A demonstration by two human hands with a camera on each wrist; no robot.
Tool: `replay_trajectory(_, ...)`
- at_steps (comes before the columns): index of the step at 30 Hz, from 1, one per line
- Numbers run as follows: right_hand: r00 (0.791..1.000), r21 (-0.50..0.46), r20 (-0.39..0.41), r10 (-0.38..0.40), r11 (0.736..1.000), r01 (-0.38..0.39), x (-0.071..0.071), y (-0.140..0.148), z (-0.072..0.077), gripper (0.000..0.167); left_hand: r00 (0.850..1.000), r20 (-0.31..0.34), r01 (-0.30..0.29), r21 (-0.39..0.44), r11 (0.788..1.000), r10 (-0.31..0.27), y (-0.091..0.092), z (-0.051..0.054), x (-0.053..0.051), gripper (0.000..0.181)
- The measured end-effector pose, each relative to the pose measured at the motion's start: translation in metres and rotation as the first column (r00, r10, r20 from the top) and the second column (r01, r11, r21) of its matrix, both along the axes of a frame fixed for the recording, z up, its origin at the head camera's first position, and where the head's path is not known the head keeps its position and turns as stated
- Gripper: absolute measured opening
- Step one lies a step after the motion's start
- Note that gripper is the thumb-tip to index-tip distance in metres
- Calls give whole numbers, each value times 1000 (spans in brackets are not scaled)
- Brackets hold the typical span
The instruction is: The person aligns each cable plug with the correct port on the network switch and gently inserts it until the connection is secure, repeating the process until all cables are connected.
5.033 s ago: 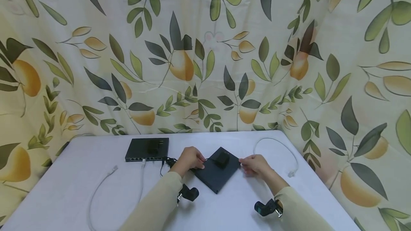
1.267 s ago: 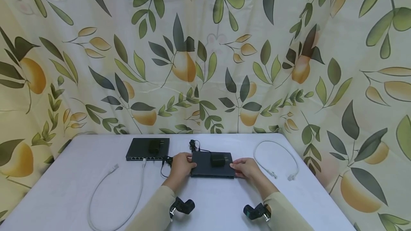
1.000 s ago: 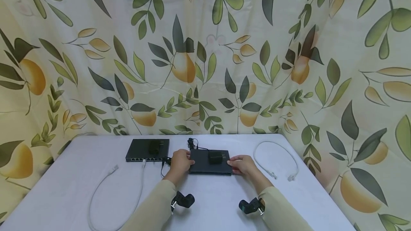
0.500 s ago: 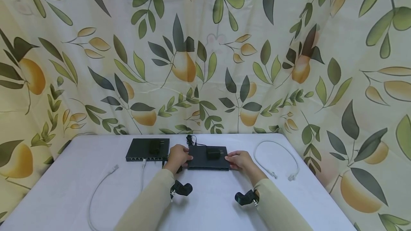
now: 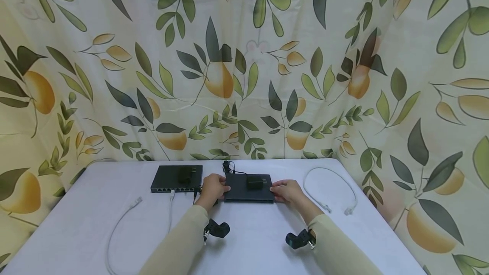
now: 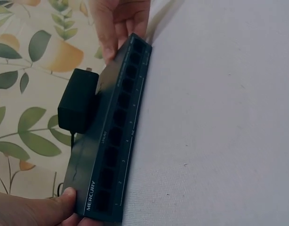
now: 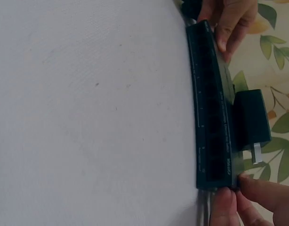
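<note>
A dark flat network switch [image 5: 237, 189] lies near the back of the table, its row of ports facing the person. "MERCURY" is printed on its front in the left wrist view. On top sits a black power adapter [image 5: 254, 182], prongs pointing right. My left hand [image 5: 212, 189] pinches the left end, thumb on top. At the opposite end, my right hand [image 5: 288, 192] grips the switch the same way; its thumb and fingers show in the right wrist view. The adapter's black cord [image 5: 228, 166] is bundled behind the switch.
To the left stands a second network switch [image 5: 160, 178], bearing another black adapter [image 5: 185, 175]. A white network cable [image 5: 170, 213] runs from its ports. One white cable end [image 5: 135, 202] lies at left; a looped white cable [image 5: 353, 188] lies at right. A patterned curtain [image 5: 244, 75] hangs behind.
The switch, diagonal five seconds ago, has been turned so its ports face the person, then slid back and slightly left by both hands. Over the last half second it is nearly still.
</note>
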State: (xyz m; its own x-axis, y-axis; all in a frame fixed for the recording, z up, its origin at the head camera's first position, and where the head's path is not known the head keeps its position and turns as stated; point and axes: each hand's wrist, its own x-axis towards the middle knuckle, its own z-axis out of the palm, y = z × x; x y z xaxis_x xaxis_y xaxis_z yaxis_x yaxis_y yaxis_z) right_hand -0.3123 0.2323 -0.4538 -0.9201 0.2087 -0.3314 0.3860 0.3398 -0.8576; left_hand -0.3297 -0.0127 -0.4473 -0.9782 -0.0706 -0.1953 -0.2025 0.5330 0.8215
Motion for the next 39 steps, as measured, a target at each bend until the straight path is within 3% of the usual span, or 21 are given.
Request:
replay_trajectory(4,998,44,-24,51,998,-50,8,10,8,27,1000,-14,4,15,1000,-4,1,1,3,35)
replay_trajectory(11,997,218,-65,52,975,-37,17,47,18,27,1000,-20,13,-2,1000,-13,1,2,4,36)
replay_trajectory(18,997,332,-32,76,941,-61,29,101,26,30,1000,-18,24,-20,1000,-25,1,-2,2,37)
replay_trajectory(24,997,390,3,79,918,-74,37,134,23,31,1000,-19,23,-21,1000,-24,0,-5,1,38)
replay_trajectory(35,996,387,7,92,918,-88,44,142,14,23,1000,-8,15,-9,1000,-15,0,-6,-1,37)
replay_trajectory(39,993,415,-18,120,904,-102,46,141,10,17,999,-29,27,-2,1000,-27,-2,-7,0,38)
